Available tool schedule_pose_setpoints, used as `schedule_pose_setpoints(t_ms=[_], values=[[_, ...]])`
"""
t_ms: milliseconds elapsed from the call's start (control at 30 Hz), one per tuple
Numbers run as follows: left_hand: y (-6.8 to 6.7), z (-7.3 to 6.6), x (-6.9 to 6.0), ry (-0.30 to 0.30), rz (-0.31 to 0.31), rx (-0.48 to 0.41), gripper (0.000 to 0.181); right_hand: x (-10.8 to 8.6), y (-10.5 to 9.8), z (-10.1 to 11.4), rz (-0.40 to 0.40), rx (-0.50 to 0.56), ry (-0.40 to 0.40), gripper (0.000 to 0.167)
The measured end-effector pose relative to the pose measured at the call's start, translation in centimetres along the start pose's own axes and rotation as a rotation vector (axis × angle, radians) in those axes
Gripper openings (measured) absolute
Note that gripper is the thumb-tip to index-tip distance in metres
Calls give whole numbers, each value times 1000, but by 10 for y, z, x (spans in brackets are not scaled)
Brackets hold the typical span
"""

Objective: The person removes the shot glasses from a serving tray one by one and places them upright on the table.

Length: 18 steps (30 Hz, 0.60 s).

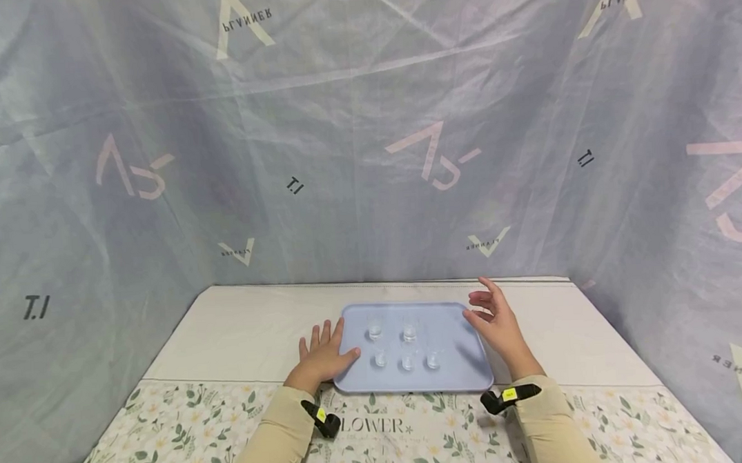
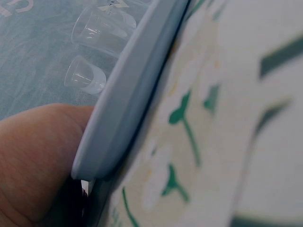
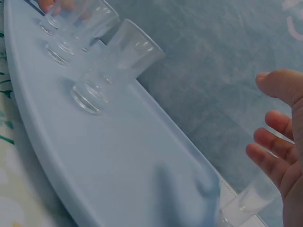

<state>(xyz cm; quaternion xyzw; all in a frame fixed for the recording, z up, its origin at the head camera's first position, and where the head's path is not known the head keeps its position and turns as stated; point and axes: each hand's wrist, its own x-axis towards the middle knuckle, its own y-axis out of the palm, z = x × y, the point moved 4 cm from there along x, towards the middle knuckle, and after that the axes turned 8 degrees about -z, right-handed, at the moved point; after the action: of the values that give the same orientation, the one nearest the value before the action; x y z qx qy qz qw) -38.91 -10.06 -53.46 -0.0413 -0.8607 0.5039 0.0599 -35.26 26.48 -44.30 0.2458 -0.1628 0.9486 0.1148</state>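
Observation:
A light blue tray point(image 1: 458, 376) holds several small clear cups, two behind point(image 1: 374, 330) point(image 1: 409, 333) and the others in front point(image 1: 408, 362). My left hand point(image 1: 323, 360) lies spread at the tray's left edge, thumb at the rim; the left wrist view shows that hand point(image 2: 38, 151) against the tray rim point(image 2: 120, 99). Beside the tray's back right corner, my right hand point(image 1: 502, 329) is raised with fingers loosely bent. In the right wrist view a clear cup point(image 3: 248, 203) stands past the tray edge, near the right hand point(image 3: 281, 137); whether they touch is unclear.
A white cloth with a floral band point(image 1: 187, 426) covers the table around the tray. Grey printed curtains point(image 1: 355, 156) hang behind and at both sides. Black straps with small devices point(image 1: 322, 419) point(image 1: 509, 397) are on both wrists.

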Motion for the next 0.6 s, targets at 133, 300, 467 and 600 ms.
schedule_pose_setpoints(t_ms=[133, 300, 467, 600], values=[[-1, 0, 0, -2, 9, 3, 88, -1, 5, -2, 34, 50, 15, 77], [-6, -4, -3, -6, 19, 5, 88, -1, 16, -25, 79, 84, 15, 78], [-10, -8, -6, -2, 23, 4, 90, -8, 24, -27, 144, 120, -29, 77], [-6, -5, -5, -8, 25, 13, 89, -16, 30, -28, 193, 166, -58, 76]])
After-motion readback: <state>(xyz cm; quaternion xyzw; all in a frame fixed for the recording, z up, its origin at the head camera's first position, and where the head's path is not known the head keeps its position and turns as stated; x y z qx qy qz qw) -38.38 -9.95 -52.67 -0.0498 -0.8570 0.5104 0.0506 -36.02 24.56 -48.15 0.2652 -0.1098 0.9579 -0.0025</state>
